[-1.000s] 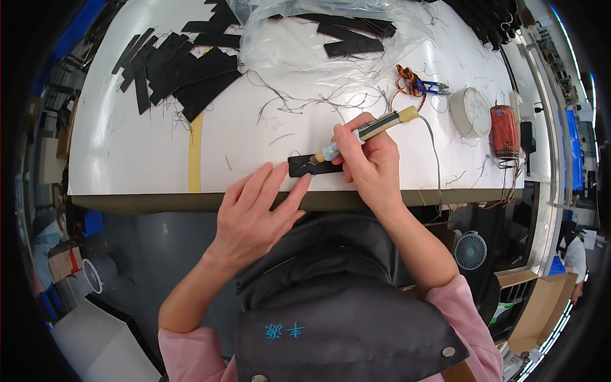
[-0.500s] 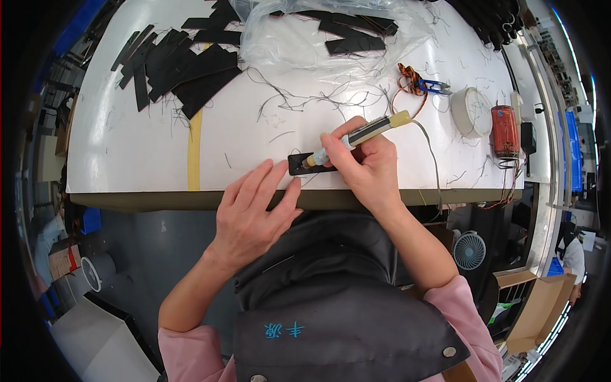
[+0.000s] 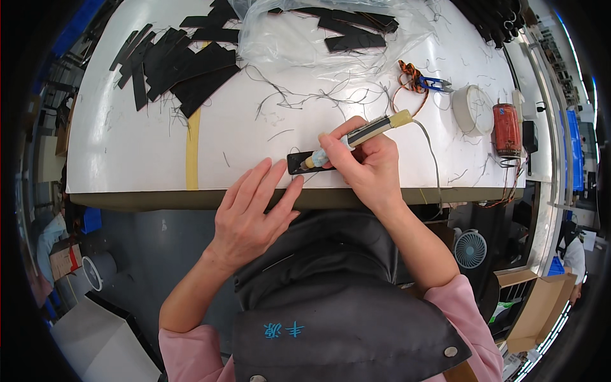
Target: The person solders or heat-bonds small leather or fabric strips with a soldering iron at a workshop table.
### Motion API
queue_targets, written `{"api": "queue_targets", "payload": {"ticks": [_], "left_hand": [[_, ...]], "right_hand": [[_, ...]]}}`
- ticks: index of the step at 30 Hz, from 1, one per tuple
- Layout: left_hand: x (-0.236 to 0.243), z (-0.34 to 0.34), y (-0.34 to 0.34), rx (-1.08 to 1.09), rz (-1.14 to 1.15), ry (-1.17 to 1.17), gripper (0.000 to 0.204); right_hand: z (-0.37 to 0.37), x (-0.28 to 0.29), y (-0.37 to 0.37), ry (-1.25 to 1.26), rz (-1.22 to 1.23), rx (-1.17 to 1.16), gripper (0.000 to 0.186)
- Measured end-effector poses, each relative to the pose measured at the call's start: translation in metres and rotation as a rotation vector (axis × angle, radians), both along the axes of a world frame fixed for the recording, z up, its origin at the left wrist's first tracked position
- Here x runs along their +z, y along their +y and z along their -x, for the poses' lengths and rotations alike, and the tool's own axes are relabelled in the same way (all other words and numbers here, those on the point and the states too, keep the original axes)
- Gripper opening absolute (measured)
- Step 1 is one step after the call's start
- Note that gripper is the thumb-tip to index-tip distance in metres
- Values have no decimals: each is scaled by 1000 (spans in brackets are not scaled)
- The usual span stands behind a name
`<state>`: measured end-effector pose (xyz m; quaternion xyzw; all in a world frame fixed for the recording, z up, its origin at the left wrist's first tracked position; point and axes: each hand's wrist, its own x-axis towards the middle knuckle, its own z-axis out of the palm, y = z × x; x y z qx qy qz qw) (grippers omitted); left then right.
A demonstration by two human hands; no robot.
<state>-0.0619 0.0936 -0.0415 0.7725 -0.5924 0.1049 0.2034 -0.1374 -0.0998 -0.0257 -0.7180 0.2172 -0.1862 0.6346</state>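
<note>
A small black strip (image 3: 294, 163) lies flat near the table's front edge, with loose threads around it. My right hand (image 3: 372, 162) is closed round a corded pen-shaped tool (image 3: 369, 131) with a pale yellow rear end and a light wrapping near its front. The tool's tip rests on or just above the strip; the exact contact is too small to tell. My left hand (image 3: 251, 219) has its fingers stretched out, with the fingertips at the strip's left end and near edge. Part of the strip is hidden under the tool and my right hand.
Black strips (image 3: 184, 67) are piled at the far left, and more lie by a clear plastic bag (image 3: 286, 38). To the right are blue thread snips (image 3: 435, 84), a white tape roll (image 3: 472, 109) and a red cylinder with wires (image 3: 506, 130). Yellow tape (image 3: 193, 153) crosses the white table (image 3: 127, 153).
Very little differs. My left fingers have shifted slightly at the strip's end. The tool stays at nearly the same spot on the strip.
</note>
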Motion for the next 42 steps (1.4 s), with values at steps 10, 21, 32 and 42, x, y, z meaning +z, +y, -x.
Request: {"api": "queue_targets", "payload": {"ticks": [10, 21, 32, 42], "left_hand": [[1, -15, 11, -94, 96, 57, 37], [23, -48, -17, -60, -33, -19, 47], [22, -56, -16, -110, -70, -59, 47], [21, -55, -14, -88, -71, -42, 47]], "right_hand": [[2, 4, -3, -3, -2, 47, 14], [0, 3, -1, -34, -67, -66, 16], [-1, 9, 0, 59, -32, -37, 21], [0, 4, 0, 40, 49, -10, 18]]}}
